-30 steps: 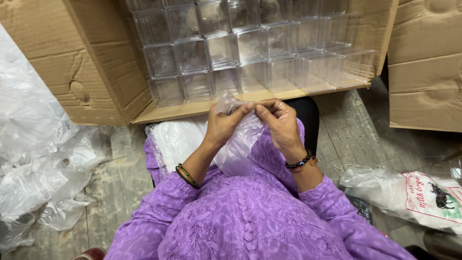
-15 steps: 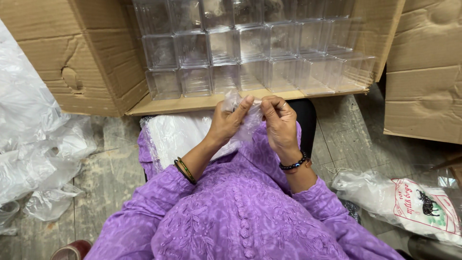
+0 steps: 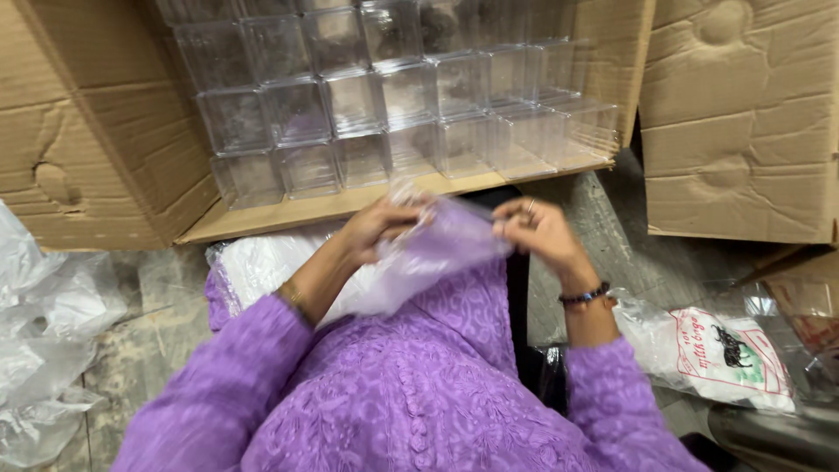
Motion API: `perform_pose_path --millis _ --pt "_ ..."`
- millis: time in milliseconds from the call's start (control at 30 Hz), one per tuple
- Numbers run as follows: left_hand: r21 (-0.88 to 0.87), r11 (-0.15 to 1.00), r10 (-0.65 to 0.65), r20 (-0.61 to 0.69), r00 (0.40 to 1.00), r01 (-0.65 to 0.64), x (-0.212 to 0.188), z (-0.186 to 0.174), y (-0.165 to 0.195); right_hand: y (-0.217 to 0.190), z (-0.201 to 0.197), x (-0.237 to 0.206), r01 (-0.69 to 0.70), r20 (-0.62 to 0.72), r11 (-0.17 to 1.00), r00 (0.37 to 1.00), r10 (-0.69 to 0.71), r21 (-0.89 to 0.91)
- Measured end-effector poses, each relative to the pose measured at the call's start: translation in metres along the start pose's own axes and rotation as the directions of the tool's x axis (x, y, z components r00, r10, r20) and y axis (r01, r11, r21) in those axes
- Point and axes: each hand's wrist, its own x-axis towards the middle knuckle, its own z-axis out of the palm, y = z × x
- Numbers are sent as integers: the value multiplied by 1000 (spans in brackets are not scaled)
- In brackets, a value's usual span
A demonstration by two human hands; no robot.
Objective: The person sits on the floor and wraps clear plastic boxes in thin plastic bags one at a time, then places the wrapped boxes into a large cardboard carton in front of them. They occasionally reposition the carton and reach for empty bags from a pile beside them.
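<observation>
Here both hands, left hand [image 3: 376, 229] and right hand [image 3: 533, 229], grip the clear bag [image 3: 437, 253] edges below the carton [image 3: 393, 197] lip

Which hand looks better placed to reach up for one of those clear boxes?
Probably the right hand: it pinches only the edge of the clear plastic bag, and the nearest clear boxes sit just above it. The left hand seems to carry more of the bag.

Motion blur smears the clear plastic bag [image 3: 428, 249] and both hands, so the left hand [image 3: 374, 229] and right hand [image 3: 535, 229] show no distinct fingertips (the grip itself is unreadable). The top edge cuts off the clear boxes [image 3: 384, 96], and the bottom edge cuts off the purple sleeves [image 3: 218, 385].
</observation>
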Motion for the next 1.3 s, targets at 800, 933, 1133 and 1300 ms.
perform_pose_path --millis 800,933,1133,1300 --pt "138 982 167 -353 920 -125 174 8 -50 59 -31 61 252 -490 875 872 -20 413" --pt "114 990 -61 -203 977 86 140 10 -56 46 -12 39 300 -446 680 894 44 669" --pt "447 705 -552 -140 822 550 21 0 -99 45 55 40 232 -226 964 940 -257 -132" --pt "326 863 -188 -500 845 385 -146 -96 -31 18 -37 74 22 -357 540 727 -587 -842"
